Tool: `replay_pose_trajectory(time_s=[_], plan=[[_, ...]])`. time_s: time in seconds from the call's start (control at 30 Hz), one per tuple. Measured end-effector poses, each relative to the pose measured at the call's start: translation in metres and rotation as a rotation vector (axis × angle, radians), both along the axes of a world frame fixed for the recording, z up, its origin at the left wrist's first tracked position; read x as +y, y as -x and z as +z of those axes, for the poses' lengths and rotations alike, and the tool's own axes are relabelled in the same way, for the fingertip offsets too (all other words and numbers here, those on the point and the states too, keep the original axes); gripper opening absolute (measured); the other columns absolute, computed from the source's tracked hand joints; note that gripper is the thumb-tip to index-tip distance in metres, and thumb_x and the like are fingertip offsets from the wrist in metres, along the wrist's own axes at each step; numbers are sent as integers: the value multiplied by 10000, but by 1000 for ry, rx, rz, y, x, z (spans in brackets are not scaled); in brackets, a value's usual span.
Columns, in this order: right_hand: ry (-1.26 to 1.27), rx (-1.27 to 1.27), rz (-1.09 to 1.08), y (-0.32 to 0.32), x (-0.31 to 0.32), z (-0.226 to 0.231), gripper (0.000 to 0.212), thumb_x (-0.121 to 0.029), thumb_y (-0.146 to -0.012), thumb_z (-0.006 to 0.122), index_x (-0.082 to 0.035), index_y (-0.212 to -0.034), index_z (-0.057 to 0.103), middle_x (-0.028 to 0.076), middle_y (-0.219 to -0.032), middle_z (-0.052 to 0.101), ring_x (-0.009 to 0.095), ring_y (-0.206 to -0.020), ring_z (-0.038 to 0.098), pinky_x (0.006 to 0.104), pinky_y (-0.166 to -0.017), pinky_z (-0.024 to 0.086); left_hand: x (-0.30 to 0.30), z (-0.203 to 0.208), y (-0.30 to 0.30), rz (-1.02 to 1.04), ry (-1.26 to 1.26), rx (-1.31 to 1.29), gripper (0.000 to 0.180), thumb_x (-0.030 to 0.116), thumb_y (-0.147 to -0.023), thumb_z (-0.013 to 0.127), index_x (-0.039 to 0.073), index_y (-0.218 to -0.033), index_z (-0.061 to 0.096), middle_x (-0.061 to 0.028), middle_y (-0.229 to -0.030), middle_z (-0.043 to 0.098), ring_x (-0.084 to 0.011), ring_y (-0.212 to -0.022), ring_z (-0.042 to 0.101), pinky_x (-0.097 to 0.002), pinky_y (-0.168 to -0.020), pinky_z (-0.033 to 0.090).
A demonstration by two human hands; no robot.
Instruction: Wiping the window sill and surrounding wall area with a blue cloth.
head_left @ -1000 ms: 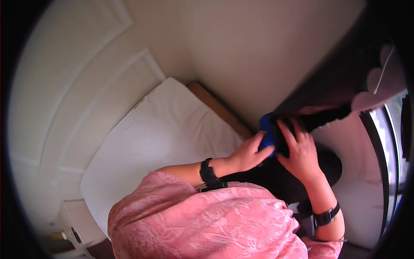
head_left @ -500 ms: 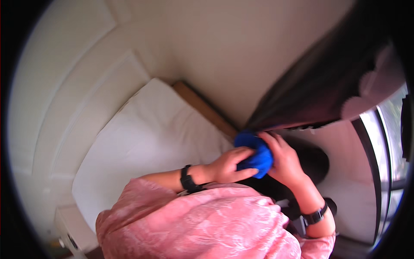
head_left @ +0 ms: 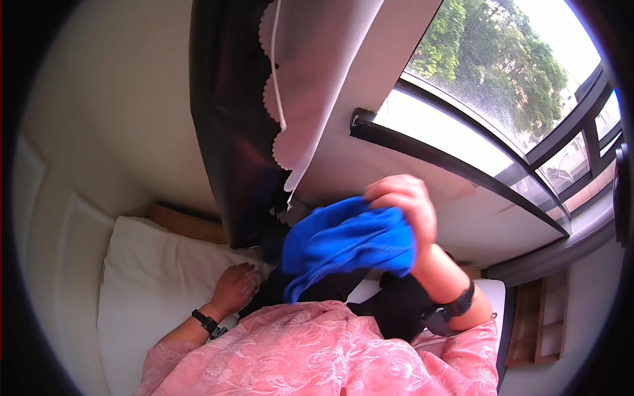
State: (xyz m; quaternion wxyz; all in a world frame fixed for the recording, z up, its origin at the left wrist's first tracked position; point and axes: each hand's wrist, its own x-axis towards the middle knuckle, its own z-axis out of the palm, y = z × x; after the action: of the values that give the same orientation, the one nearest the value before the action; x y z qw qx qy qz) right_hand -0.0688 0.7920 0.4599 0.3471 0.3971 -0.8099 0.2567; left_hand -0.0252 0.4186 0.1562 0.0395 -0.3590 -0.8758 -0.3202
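Note:
A blue cloth hangs in loose folds from my right hand, whose fingers are closed on its upper right edge. Lower down on the left, my left hand rests at the edge of the white mattress, away from the cloth. Its fingers are stretched forward and hold nothing that I can see, though the fingertips are slightly blurred. Both wrists wear black bands, and my sleeves are pink.
A dark curtain with a pale scalloped border hangs just beyond the cloth. To the right is a black-framed window with trees outside. Wooden shelves stand at the lower right, and a brown board lies behind the mattress.
My left hand has let go of the blue cloth and moved left and down to the mattress. The right hand now holds the cloth alone, hanging more spread out. The view has swung right toward the window.

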Motion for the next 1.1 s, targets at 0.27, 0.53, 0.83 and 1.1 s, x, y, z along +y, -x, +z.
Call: replay_pose_trajectory(time_s=[0.27,0.53,0.83,1.1], plan=[[-146,-64,-625,19,88,18,476,-80,-734,794,-66,-1159,579,186,-1387,627,387,-1175,622,452,-1001,483,-46,-49,-47,-17,574,-47,645,394,-923,649,240,-1532,503,-143,-1655,343,-341,-1556,268,-688,-1216,172],[-616,137,-982,23,159,-4,762,-35,-786,681,-105,-1519,482,222,-1444,582,453,-1325,546,491,-1056,477,-73,-95,-47,910,483,-122,734,582,-937,622,215,-1555,478,-225,-1663,279,-435,-1555,202,-689,-1205,130],[-671,191,-792,-5,206,-18,501,-409,-907,748,52,-1089,670,270,-1026,698,517,-966,649,537,-858,518,-97,-143,-52,1272,450,-81,642,455,-984,597,200,-1559,469,-151,-1667,322,-383,-1550,240,-615,-1237,131],[-628,62,-945,-6,206,-10,336,-129,-794,815,11,-1077,702,221,-981,737,455,-878,693,458,-790,548,-87,-158,-59,1276,451,-102,606,463,-1003,575,227,-1553,482,-120,-1674,323,-353,-1553,244,-590,-1242,124]])
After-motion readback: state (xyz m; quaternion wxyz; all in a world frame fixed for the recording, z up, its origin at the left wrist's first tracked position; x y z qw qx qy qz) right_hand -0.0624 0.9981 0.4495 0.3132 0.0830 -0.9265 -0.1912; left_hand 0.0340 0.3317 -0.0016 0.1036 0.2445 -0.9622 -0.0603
